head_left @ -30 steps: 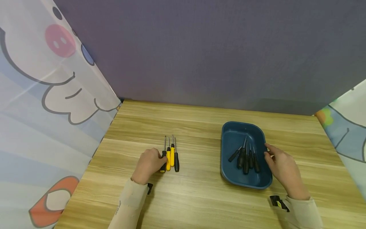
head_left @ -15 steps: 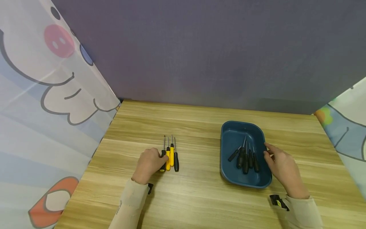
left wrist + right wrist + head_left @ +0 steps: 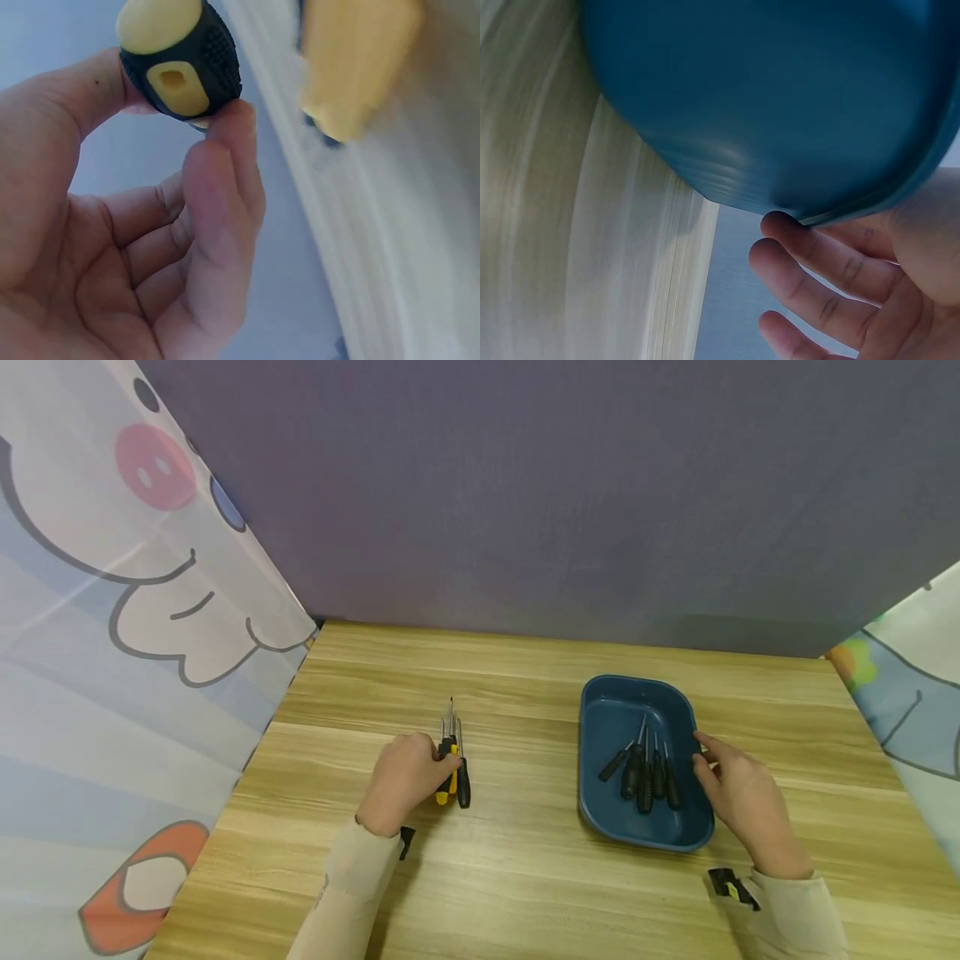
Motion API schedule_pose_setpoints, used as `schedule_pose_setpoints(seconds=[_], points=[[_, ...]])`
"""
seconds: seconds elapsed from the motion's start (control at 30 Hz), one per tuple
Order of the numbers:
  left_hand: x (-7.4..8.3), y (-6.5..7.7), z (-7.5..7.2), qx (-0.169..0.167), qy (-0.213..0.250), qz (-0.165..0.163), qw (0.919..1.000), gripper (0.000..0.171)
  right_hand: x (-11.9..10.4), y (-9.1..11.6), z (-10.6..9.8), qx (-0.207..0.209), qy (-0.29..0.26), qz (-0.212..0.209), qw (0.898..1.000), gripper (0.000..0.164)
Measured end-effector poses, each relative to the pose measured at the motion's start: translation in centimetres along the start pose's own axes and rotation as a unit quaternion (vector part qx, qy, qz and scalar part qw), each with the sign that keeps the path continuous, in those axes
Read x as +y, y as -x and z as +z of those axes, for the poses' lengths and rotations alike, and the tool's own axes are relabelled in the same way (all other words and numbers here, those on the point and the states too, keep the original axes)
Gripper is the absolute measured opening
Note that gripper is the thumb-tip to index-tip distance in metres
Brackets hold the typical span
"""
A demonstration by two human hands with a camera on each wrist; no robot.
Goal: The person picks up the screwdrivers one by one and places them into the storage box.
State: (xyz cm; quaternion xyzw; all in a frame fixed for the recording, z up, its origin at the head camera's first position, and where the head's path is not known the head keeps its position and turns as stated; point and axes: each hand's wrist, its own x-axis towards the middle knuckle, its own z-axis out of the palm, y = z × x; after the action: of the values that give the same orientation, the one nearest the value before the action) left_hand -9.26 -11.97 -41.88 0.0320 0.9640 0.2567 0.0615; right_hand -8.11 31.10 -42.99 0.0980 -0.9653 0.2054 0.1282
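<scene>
Left hand (image 3: pixel 408 772): pinched closed, thumb and fingertips on the handle of a black-and-yellow screwdriver (image 3: pixel 184 64), remaining fingers curving below.
Held screwdriver: over on the left, seemingly up off the table (image 3: pixel 525 868), tip pointing away from the person.
Neighbours: yellow screwdriver (image 3: pixel 360 67) blurred close by, black screwdriver (image 3: pixel 464 785) beside it, and the hand hides part of this bunch.
Blue tray (image 3: pixel 603 722): well apart to the right, black screwdrivers (image 3: pixel 646 785) fanned inside.
Right hand (image 3: pixel 742 797): fingers loose, index tip touching the tray's right rim, thumb mostly hidden up close.
Step in hand: picking up, by the look of it.
Next move: calls for a firm pinch and clean clearance over those neighbours before any sideways travel.
</scene>
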Motion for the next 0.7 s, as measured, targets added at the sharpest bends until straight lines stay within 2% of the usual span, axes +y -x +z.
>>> schedule_pose_setpoints(seconds=[0.17, 0.33, 0.5, 0.7], points=[[2.3, -1.0, -0.2, 0.008, 0.011, 0.053, 0.9985, 0.056, 0.1, 0.0, 0.1, -0.001, 0.0, 0.002, 1.0, 0.035], [4.7, -2.4, 0.3, 0.011, 0.024, 0.109, 0.9937, 0.055, 0.1, 0.0, 0.1, 0.0, 0.001, 0.0, 1.0, 0.035], [7.8, -3.6, 0.9, -0.013, 0.024, 0.146, 0.9889, 0.053, 0.1, 0.0, 0.0, 0.002, 0.0, 0.001, 1.0, 0.035], [11.8, -5.0, 1.8, -0.068, 0.043, 0.163, 0.9833, 0.051, 0.0, 0.0, 0.0, 0.004, 0.0, 0.001, 1.0, 0.035]])
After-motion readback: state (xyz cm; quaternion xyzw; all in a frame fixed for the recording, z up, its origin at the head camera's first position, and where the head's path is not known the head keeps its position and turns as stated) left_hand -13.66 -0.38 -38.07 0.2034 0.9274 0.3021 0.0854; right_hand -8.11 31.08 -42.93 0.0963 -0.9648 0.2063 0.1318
